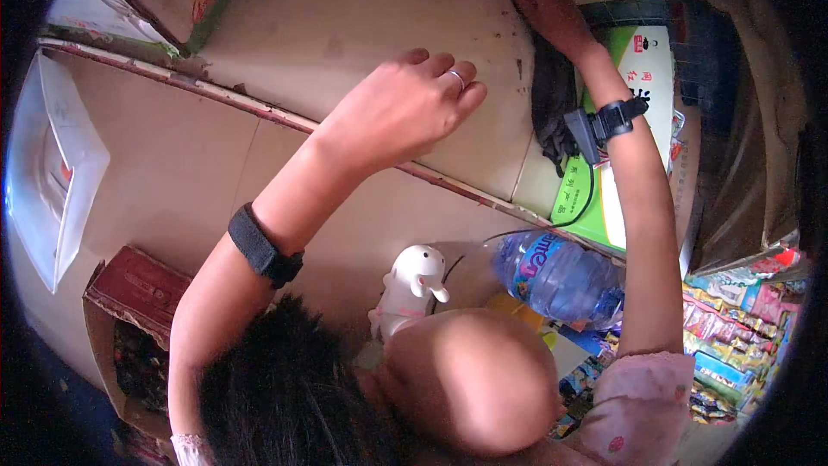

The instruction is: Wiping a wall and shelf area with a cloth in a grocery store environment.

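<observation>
My left hand (407, 103) is held over a pale tiled surface (362, 26), back upward, with a ring on one finger. Its fingers curl down, and whatever is under them is hidden. Beyond it, my right hand (559, 19) reaches toward the top right, at the upper end of a crumpled black cloth or bag (555, 103). The fingers are dark and blurred, so I cannot see whether they grip it. A black strap (265, 246) circles my left forearm. On my right wrist sits a black strapped device (605, 123) with a thin cable.
A green-and-white printed box (611, 207) lies beneath my right forearm. Nearby are a clear plastic bottle (556, 278), a white animal-shaped bottle (414, 272) and snack packets (731, 330). A white plastic container (77, 149) and an opened cardboard box (139, 291) stand left. A raised strip (259, 107) crosses the surface.
</observation>
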Motion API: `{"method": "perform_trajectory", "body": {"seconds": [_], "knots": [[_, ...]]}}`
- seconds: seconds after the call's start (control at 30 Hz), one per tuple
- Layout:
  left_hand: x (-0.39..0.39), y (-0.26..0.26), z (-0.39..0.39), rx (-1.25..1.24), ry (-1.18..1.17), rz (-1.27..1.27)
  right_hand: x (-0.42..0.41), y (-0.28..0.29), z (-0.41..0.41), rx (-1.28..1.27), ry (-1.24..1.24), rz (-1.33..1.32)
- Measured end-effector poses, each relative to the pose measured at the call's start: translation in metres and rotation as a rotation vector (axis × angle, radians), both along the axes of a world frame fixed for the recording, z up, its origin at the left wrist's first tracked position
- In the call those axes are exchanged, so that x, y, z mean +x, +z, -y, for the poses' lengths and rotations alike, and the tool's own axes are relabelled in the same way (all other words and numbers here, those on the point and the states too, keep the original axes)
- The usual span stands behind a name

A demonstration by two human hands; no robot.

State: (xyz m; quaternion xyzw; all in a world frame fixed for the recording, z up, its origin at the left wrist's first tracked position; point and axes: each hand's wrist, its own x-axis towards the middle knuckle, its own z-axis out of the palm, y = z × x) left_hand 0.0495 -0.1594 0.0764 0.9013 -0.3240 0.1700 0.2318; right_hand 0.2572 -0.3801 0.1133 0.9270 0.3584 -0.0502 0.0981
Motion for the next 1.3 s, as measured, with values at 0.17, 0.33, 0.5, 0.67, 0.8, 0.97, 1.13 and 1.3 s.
{"method": "perform_trajectory", "body": {"seconds": [0.17,0.33,0.5,0.67,0.8,0.97,1.13,1.3], "knots": [[0.002,0.001,0.001,-0.015,-0.012,0.017,0.064,-0.023,0.041,-0.024,0.04,0.139],[0.0,-0.006,-0.002,-0.005,0.023,0.002,0.054,-0.03,0.019,0.001,0.128,0.147],[0.002,-0.003,0.002,-0.008,-0.003,0.036,0.034,-0.018,0.015,0.142,0.241,0.117],[0.001,0.0,0.001,0.011,-0.002,0.039,0.085,-0.032,0.032,-0.01,0.106,0.187],[-0.002,-0.008,-0.003,-0.034,0.026,0.057,0.063,-0.031,0.012,-0.012,0.149,0.207],[0.001,-0.007,0.001,-0.048,0.011,0.046,0.029,-0.018,0.002,0.006,0.144,0.188],[0.001,-0.002,0.0,-0.025,0.0,0.029,0.072,-0.032,0.016,-0.023,0.07,0.185],[-0.001,-0.007,-0.001,-0.047,0.024,0.062,0.037,-0.025,-0.009,0.035,0.2,0.16]]}}
